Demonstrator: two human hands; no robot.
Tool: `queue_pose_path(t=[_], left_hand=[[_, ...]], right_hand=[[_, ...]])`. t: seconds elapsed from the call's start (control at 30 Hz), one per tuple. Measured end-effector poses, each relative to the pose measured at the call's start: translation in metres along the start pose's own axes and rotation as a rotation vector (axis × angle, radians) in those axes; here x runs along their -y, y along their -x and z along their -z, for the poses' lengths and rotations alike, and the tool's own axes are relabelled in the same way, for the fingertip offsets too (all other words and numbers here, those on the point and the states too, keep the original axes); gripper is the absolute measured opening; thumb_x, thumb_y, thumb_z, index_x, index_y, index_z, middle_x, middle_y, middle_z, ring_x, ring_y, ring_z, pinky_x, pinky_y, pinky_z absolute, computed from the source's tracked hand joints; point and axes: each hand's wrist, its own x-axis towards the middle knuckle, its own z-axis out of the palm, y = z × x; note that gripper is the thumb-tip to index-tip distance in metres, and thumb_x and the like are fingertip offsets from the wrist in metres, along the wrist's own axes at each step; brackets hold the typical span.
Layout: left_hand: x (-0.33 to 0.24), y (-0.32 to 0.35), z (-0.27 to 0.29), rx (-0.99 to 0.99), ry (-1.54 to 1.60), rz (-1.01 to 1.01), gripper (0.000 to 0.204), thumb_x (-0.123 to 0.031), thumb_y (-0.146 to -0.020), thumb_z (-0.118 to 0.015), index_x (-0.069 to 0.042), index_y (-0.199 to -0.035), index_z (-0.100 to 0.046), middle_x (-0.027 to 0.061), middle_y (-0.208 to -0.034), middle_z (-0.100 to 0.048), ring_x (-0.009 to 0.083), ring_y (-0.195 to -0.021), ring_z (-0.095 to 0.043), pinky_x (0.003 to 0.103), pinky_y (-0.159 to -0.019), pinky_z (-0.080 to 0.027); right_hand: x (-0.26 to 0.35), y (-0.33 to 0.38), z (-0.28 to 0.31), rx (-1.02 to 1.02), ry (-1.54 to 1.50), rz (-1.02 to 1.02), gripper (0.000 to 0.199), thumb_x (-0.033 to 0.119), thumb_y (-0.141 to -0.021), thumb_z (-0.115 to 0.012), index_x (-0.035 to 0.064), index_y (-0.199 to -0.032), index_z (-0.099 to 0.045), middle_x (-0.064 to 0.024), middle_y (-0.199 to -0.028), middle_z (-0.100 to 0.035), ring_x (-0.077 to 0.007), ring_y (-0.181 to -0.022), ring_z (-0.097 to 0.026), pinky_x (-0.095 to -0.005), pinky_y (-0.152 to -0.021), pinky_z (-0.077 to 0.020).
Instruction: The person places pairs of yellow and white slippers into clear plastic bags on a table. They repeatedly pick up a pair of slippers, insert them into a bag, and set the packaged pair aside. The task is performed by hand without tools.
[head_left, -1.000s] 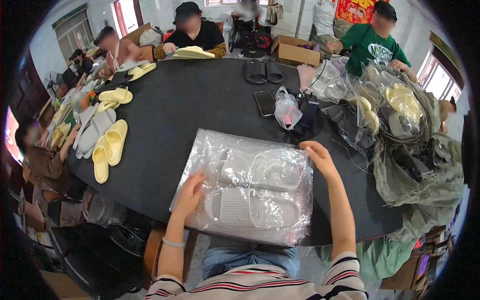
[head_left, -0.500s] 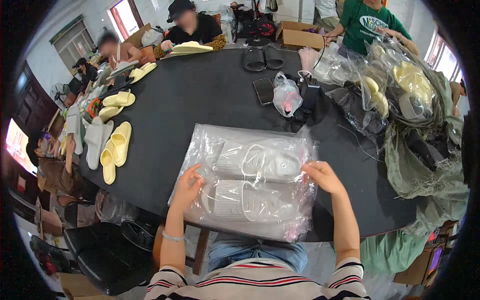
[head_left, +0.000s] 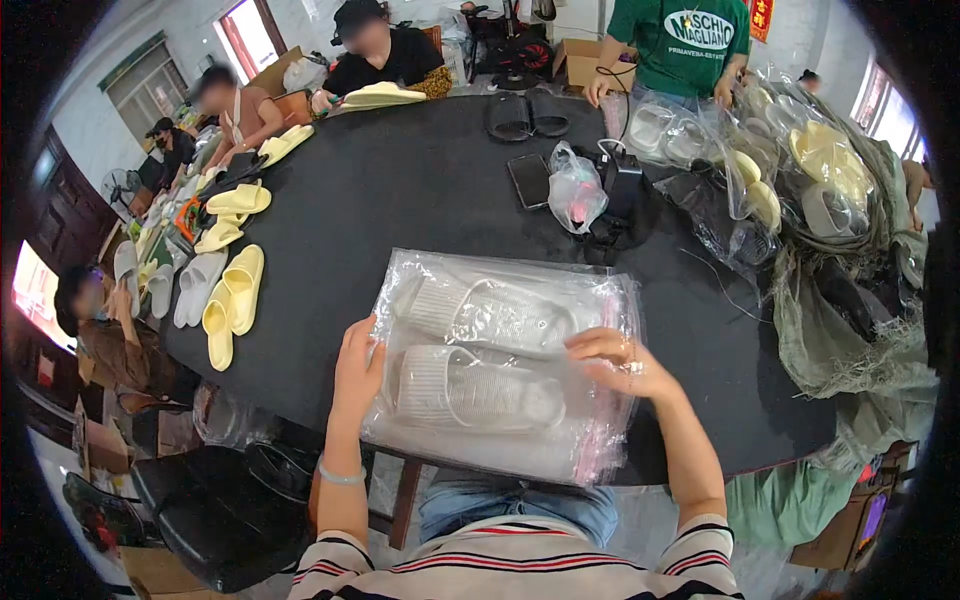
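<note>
A clear plastic bag [head_left: 500, 360] holding a pair of white slippers [head_left: 470, 385] lies flat on the near edge of the black table [head_left: 400, 190], on top of a stack of similar bags. My left hand [head_left: 357, 370] grips the bag's left edge, fingers curled over the plastic. My right hand [head_left: 620, 362] rests on the bag's right part, fingers pressing the plastic down over the slippers.
Yellow and grey slippers [head_left: 225, 300] lie at the table's left. A phone [head_left: 529, 180], a small knotted bag [head_left: 577, 190] and black slippers [head_left: 525, 115] sit further back. Bagged slippers and sacks [head_left: 800, 190] pile up at the right. Other people sit around the far side.
My right hand has slid inward from the bag's right edge onto the slippers. My left hand stays at the left edge. The view has shifted closer to the table.
</note>
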Motion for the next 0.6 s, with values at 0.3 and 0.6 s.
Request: queue_pose_path(t=[0.3, 0.6], left_hand=[[-0.01, 0.011, -0.023, 0.178, 0.138, 0.027, 0.048, -0.025, -0.101, -0.047, 0.003, -0.139, -0.045, 0.0258, -0.139, -0.049, 0.0385, -0.131, -0.045, 0.043, -0.111, -0.033], [0.009, 0.015, -0.022, 0.207, 0.062, -0.204, 0.05, -0.026, -0.101, -0.042, 0.001, -0.142, -0.043, 0.022, -0.146, -0.044, 0.0363, -0.137, -0.039, 0.044, -0.117, -0.025]], right_hand=[[0.006, -0.008, -0.046, 0.164, 0.855, 0.111, 0.059, 0.038, -0.08, -0.07, 0.0122, -0.132, -0.057, -0.0158, -0.127, -0.059, -0.0337, -0.124, -0.05, -0.0465, -0.107, -0.0325], [0.027, -0.061, -0.083, -0.083, 0.982, 0.196, 0.055, 0.037, -0.08, -0.074, 0.0023, -0.12, -0.059, -0.0171, -0.115, -0.062, -0.0345, -0.117, -0.054, -0.0458, -0.103, -0.0378]])
